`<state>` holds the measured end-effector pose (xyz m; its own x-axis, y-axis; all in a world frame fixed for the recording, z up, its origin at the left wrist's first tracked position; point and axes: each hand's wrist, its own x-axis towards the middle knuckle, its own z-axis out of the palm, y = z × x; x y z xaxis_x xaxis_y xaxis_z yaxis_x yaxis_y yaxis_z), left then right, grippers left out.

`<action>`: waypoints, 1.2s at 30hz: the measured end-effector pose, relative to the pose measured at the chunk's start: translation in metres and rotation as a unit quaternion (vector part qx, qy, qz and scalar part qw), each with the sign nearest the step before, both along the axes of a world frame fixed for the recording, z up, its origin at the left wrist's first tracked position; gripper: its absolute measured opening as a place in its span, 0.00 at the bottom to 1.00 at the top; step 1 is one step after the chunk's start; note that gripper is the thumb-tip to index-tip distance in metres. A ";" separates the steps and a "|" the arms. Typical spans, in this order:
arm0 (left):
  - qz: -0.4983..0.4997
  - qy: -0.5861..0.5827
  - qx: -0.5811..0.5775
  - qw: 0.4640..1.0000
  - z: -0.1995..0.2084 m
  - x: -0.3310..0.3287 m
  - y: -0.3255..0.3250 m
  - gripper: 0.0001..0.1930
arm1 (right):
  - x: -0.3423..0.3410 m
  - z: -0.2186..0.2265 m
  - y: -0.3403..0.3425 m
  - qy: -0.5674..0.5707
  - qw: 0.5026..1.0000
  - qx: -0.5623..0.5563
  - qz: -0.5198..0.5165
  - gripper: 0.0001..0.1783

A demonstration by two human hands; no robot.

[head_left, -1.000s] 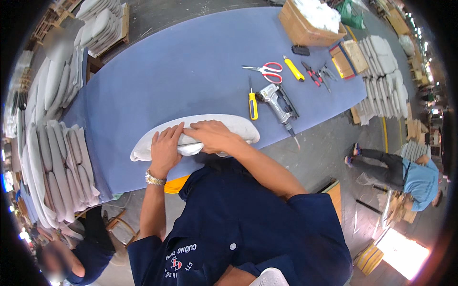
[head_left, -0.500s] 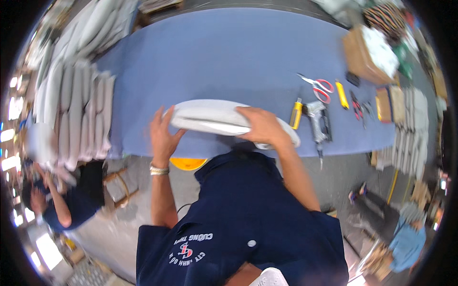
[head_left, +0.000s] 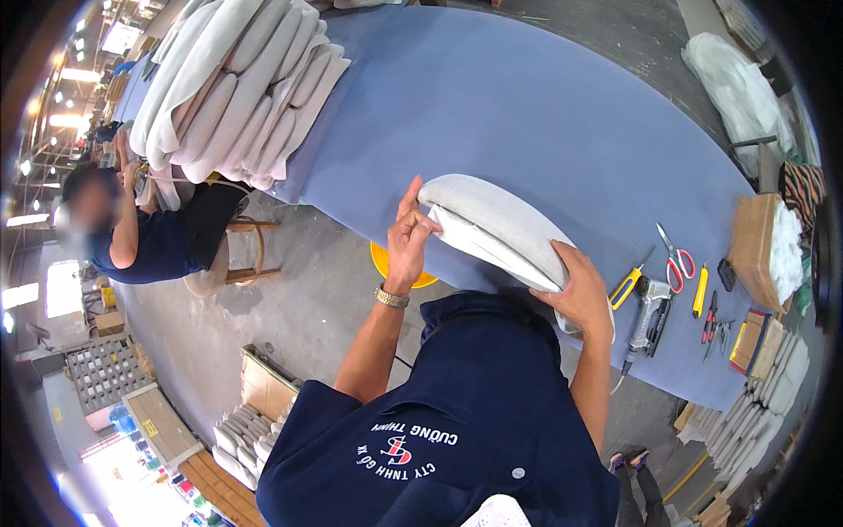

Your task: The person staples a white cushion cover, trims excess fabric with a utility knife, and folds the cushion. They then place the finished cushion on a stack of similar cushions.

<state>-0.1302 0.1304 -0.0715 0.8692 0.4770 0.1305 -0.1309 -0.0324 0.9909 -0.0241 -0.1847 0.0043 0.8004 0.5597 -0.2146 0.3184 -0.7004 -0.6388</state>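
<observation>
Curved, pale grey cushion (head_left: 505, 206) (white fabric (head_left: 487, 249) along its near side).

1. Cushions (head_left: 237, 88) were stacked at the left of the table (head_left: 492, 97).
2. Scissors (head_left: 673, 274), a staple gun (head_left: 648, 303), a cutter (head_left: 700, 294) and pliers (head_left: 709, 328) were laid on its right.
3. A box (head_left: 753, 250) was filled with white stuffing (head_left: 785, 250).
4. A co-worker (head_left: 158, 241) was seen beside a stool (head_left: 253, 226).

Right hand (head_left: 581, 290) hid part of the pale cushion (head_left: 496, 220), left co-worker's head (head_left: 90, 198) was blurred, near-right person's legs (head_left: 651, 496) got cut off.
</observation>
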 end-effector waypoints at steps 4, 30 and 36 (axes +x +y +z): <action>0.086 0.089 -0.061 0.990 0.008 0.009 -0.005 0.10 | -0.001 0.001 0.001 -0.004 1.000 0.001 -0.006 0.48; 0.046 0.176 -0.243 0.953 0.015 0.035 -0.049 0.41 | -0.075 -0.073 -0.101 0.299 0.857 0.184 -0.378 0.44; 0.024 0.176 -0.201 0.963 0.035 0.071 -0.126 0.36 | -0.113 -0.084 -0.088 0.270 0.846 0.285 -0.360 0.40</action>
<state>-0.0592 0.0048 -0.0370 0.8014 0.4680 -0.3725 0.2080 0.3659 0.9071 -0.1366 -0.2727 -0.0798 0.8489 0.1048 -0.5180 -0.5067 -0.1173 -0.8541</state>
